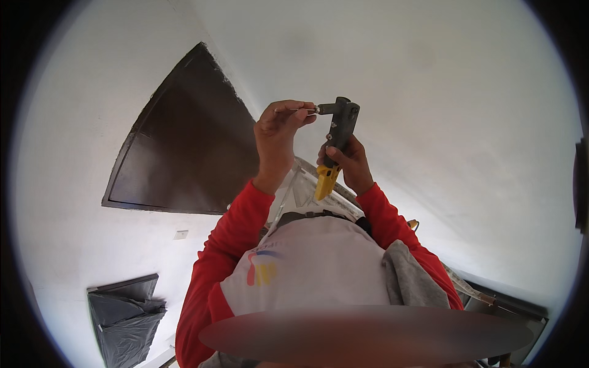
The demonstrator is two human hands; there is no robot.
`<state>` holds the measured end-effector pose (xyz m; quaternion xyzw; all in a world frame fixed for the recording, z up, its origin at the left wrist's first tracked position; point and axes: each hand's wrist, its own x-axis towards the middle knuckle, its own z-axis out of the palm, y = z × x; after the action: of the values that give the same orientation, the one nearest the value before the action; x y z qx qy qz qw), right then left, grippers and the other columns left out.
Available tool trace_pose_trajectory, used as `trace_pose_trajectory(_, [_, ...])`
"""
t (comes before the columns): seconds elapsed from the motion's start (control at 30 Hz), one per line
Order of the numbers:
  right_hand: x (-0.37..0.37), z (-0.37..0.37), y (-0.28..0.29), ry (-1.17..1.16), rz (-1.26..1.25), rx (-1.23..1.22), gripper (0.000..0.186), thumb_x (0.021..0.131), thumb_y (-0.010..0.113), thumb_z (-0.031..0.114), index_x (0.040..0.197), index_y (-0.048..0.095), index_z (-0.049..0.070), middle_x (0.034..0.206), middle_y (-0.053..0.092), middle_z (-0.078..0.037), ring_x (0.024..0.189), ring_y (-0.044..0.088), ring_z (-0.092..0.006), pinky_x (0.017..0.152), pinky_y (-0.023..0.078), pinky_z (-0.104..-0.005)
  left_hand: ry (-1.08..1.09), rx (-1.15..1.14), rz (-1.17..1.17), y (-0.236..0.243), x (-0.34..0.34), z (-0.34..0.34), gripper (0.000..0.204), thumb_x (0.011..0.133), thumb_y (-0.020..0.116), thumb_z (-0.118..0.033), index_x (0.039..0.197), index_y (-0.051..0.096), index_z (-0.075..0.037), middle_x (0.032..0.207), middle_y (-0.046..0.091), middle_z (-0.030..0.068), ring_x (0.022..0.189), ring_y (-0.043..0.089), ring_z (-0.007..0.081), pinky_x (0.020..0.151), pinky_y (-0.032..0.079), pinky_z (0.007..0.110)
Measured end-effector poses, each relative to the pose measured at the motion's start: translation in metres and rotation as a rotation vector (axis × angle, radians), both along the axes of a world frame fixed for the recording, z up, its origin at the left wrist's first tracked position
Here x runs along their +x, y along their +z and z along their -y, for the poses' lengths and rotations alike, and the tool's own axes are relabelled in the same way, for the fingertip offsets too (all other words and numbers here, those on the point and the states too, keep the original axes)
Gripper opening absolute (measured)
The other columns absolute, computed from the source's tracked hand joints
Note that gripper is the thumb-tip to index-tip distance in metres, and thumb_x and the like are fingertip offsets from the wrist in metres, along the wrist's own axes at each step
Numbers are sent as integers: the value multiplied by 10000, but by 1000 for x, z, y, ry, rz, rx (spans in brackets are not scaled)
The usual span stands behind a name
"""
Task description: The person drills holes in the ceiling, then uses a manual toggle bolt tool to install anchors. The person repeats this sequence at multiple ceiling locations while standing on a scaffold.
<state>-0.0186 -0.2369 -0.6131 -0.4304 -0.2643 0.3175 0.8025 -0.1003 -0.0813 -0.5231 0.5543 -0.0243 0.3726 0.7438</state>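
My right hand is wrapped around the body of a black and yellow hand-held power tool. The tool stands tilted, black end up and yellow end down, and its short narrow nose points left toward my other hand. At that nose my left hand is closed in a pinch, with a thin, light metal piece between thumb and fingers. The piece meets the nose tip; its exact kind is too small to make out. Both hands are raised in front of my chest.
A large dark brown panel is set in the white wall at left. Below it are a small white plate and an opening covered with black plastic sheet. A ladder-like metal frame stands behind my forearms. Grey cloth hangs by my right arm.
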Motion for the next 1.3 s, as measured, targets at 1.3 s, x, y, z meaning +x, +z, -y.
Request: trace_pose_trajectory(1.3, [24, -12, 89, -280, -32, 535, 334, 993, 691, 181, 1247, 519, 50, 1124, 624, -52, 1088, 605, -172, 934, 503, -325, 370, 1246, -489, 49, 6, 45, 332, 955, 707, -177, 1208, 575, -7, 908, 692, 184, 788, 707, 307, 721, 548, 383])
